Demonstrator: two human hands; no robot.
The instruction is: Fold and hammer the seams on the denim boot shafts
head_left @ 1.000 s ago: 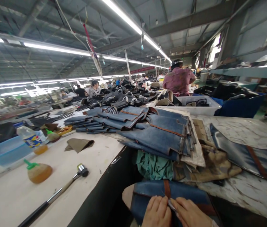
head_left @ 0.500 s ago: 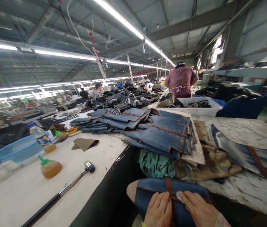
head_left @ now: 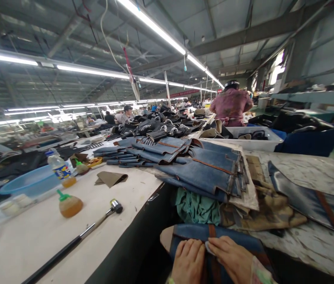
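Observation:
A blue leather bag piece (head_left: 232, 232) with brown crossing straps and a tan end lies in front of me, below the table edge. Close-set, bent fingers of my left hand (head_left: 188, 260) press on it, left of the upright brown strap (head_left: 212, 230); the thumb is hidden. My right hand (head_left: 230, 256) pinches a small whitish wad (head_left: 207, 247), perhaps cloth, against the leather beside that strap. Both hands nearly meet where the straps cross. Behind the piece sits a crumpled green cloth (head_left: 198, 207), under stacked blue leather panels (head_left: 196, 167).
On the left table (head_left: 102, 232) lie a hammer (head_left: 115, 206), a squeeze bottle of amber liquid (head_left: 70, 206), a brown scrap (head_left: 112, 178) and a blue basin (head_left: 30, 182). Another blue piece (head_left: 312, 201) lies right. A co-worker (head_left: 231, 104) stands beyond a white bin (head_left: 252, 139).
My hands have shifted slightly left along the leather. The right hand with the wad has moved from right of the upright strap to its left edge. The view has turned slightly left.

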